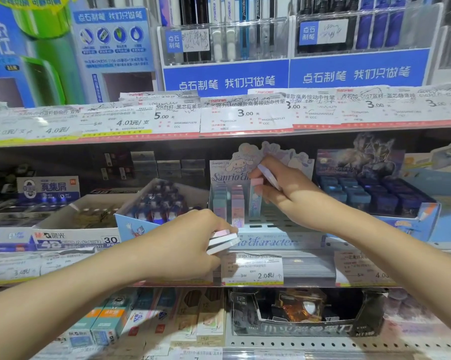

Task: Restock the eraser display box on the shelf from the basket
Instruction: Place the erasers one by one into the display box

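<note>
Head view: slim pastel erasers (pixel 223 242)

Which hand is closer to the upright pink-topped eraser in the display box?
Right. The right hand touches the pink-topped eraser; the left hand sits lower left holding stacked erasers.

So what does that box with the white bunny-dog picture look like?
The eraser display box is pale blue card, with a tall cut-out back panel showing a white long-eared cartoon and curly "Sanrio" lettering. It stands on the middle shelf. Slim pastel erasers stand upright in its left slots; the right slots look empty. The right hand lowers one eraser in. The left hand holds a small stack at its front edge.
</note>
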Action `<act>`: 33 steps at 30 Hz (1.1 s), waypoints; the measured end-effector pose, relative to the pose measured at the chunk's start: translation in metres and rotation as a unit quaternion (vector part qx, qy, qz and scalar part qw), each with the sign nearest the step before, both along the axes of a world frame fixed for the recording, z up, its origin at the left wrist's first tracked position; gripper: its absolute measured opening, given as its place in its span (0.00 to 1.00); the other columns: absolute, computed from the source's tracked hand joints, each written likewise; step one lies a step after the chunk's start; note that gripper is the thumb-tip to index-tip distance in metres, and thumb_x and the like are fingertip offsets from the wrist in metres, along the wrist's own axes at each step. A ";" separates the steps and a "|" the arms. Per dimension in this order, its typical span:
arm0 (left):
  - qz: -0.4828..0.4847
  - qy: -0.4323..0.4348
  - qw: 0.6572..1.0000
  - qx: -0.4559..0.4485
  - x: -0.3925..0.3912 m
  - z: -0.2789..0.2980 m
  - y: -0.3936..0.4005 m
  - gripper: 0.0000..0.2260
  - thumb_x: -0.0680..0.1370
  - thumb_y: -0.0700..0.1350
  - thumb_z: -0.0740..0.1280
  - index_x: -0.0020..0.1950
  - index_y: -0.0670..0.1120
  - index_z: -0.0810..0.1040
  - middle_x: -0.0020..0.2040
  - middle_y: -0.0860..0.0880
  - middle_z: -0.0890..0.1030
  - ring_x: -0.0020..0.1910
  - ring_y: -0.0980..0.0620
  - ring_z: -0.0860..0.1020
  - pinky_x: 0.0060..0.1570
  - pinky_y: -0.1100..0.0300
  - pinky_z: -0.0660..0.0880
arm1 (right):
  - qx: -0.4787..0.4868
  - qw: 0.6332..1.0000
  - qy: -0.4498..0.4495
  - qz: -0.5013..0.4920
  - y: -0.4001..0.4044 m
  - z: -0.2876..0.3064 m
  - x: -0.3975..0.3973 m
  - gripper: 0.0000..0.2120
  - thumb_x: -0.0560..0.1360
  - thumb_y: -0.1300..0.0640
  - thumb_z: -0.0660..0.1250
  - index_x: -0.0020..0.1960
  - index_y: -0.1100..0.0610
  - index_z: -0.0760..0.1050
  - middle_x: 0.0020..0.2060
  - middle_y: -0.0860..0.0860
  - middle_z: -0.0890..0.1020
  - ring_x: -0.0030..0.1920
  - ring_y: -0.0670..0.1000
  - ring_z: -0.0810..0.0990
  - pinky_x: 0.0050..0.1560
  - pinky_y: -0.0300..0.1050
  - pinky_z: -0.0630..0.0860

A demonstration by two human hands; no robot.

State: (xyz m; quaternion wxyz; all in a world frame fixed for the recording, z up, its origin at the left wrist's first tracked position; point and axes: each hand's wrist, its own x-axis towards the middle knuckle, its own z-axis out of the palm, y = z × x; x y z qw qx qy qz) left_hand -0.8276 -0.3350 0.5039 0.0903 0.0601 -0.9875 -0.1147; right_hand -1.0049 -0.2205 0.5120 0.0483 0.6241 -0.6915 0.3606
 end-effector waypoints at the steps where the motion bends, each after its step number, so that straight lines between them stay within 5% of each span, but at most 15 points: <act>1: -0.001 0.000 1.000 -0.001 0.000 0.001 0.001 0.04 0.73 0.42 0.65 0.44 0.46 0.78 0.37 0.47 0.81 0.35 0.50 0.76 0.36 0.54 0.74 | 0.000 1.000 0.005 -0.002 0.000 -0.001 0.000 0.03 0.79 0.59 0.58 0.51 0.53 0.67 0.46 0.42 0.74 0.43 0.39 0.74 0.43 0.25 0.68; 3: 0.001 -0.006 1.000 -0.004 0.000 0.003 0.002 0.08 0.73 0.41 0.64 0.50 0.42 0.79 0.40 0.46 0.82 0.32 0.53 0.75 0.36 0.57 0.74 | -0.001 0.999 0.036 -0.011 0.001 -0.004 0.001 0.04 0.79 0.59 0.57 0.52 0.54 0.69 0.46 0.46 0.74 0.46 0.45 0.73 0.45 0.24 0.66; 5: -0.002 -0.013 1.000 -0.008 0.001 0.006 0.004 0.11 0.74 0.39 0.64 0.54 0.38 0.78 0.33 0.50 0.79 0.27 0.59 0.73 0.26 0.69 0.67 | 0.004 0.998 0.065 -0.022 0.001 -0.005 0.000 0.08 0.79 0.60 0.56 0.53 0.57 0.73 0.48 0.46 0.72 0.50 0.45 0.71 0.48 0.22 0.63; 8: 0.001 -0.017 1.000 -0.005 0.002 0.007 0.007 0.15 0.75 0.38 0.63 0.60 0.43 0.78 0.39 0.52 0.81 0.35 0.73 0.73 0.25 0.76 0.65 | 0.029 0.998 0.021 -0.044 -0.003 -0.006 -0.003 0.10 0.79 0.62 0.56 0.52 0.56 0.76 0.53 0.44 0.67 0.60 0.47 0.69 0.60 0.30 0.60; 9: 0.003 -0.018 1.000 -0.003 0.003 0.008 0.008 0.14 0.75 0.38 0.63 0.60 0.42 0.78 0.30 0.55 0.79 0.30 0.71 0.73 0.25 0.76 0.65 | 0.034 0.998 0.001 -0.049 -0.003 -0.005 -0.003 0.11 0.79 0.63 0.57 0.52 0.55 0.77 0.54 0.44 0.67 0.63 0.48 0.69 0.63 0.32 0.60; 11: 0.009 -0.017 1.000 -0.004 0.003 0.008 0.009 0.14 0.75 0.39 0.64 0.59 0.43 0.78 0.29 0.58 0.73 0.25 0.67 0.71 0.27 0.75 0.66 | 0.045 0.997 -0.020 -0.055 -0.003 -0.001 -0.001 0.11 0.79 0.63 0.57 0.51 0.55 0.78 0.55 0.46 0.69 0.65 0.49 0.69 0.64 0.34 0.60; 14: 0.022 -0.015 1.000 0.000 0.003 0.004 0.004 0.20 0.74 0.42 0.64 0.66 0.54 0.74 0.36 0.57 0.77 0.27 0.64 0.73 0.28 0.72 0.66 | 0.085 0.991 -0.089 -0.053 0.000 0.007 0.003 0.10 0.79 0.58 0.57 0.46 0.46 0.74 0.48 0.42 0.73 0.51 0.42 0.74 0.54 0.36 0.66; 17: 0.028 -0.025 0.999 -0.009 0.002 0.002 0.000 0.24 0.74 0.43 0.64 0.69 0.59 0.68 0.34 0.49 0.76 0.22 0.55 0.63 0.25 0.65 0.59 | 0.045 0.946 -0.322 -0.004 -0.003 0.011 0.010 0.07 0.79 0.51 0.54 0.46 0.46 0.69 0.35 0.45 0.68 0.28 0.42 0.64 0.33 0.39 0.59; 21: 0.011 -0.027 0.999 0.030 0.003 0.005 0.001 0.16 0.74 0.41 0.64 0.59 0.58 0.75 0.34 0.39 0.76 0.22 0.56 0.64 0.24 0.67 0.62 | -0.005 0.826 -0.547 0.138 0.009 0.013 0.009 0.14 0.76 0.48 0.54 0.49 0.57 0.71 0.36 0.53 0.69 0.27 0.47 0.62 0.29 0.39 0.58; 24: 0.014 0.013 0.998 0.053 0.003 0.006 0.000 0.10 0.72 0.43 0.66 0.50 0.41 0.78 0.46 0.38 0.81 0.34 0.51 0.75 0.43 0.56 0.77 | -0.005 0.785 -0.590 0.187 0.015 0.015 0.013 0.13 0.71 0.48 0.58 0.44 0.58 0.72 0.36 0.55 0.71 0.27 0.47 0.62 0.27 0.38 0.61; 29: 0.002 0.175 0.968 0.179 0.003 0.018 0.021 0.05 0.73 0.47 0.71 0.44 0.46 0.81 0.29 0.51 0.78 0.26 0.61 0.72 0.30 0.69 0.68 | -0.019 0.800 -0.574 0.173 0.018 0.015 0.026 0.09 0.70 0.52 0.60 0.41 0.57 0.74 0.36 0.52 0.77 0.36 0.48 0.74 0.39 0.41 0.71; 33: -0.015 0.231 0.925 0.302 -0.003 0.021 0.035 0.08 0.70 0.46 0.73 0.38 0.41 0.81 0.27 0.51 0.78 0.23 0.62 0.72 0.27 0.73 0.67 | -0.038 0.822 -0.545 0.158 0.016 0.016 0.043 0.06 0.64 0.53 0.68 0.37 0.55 0.80 0.36 0.51 0.81 0.41 0.51 0.78 0.47 0.45 0.73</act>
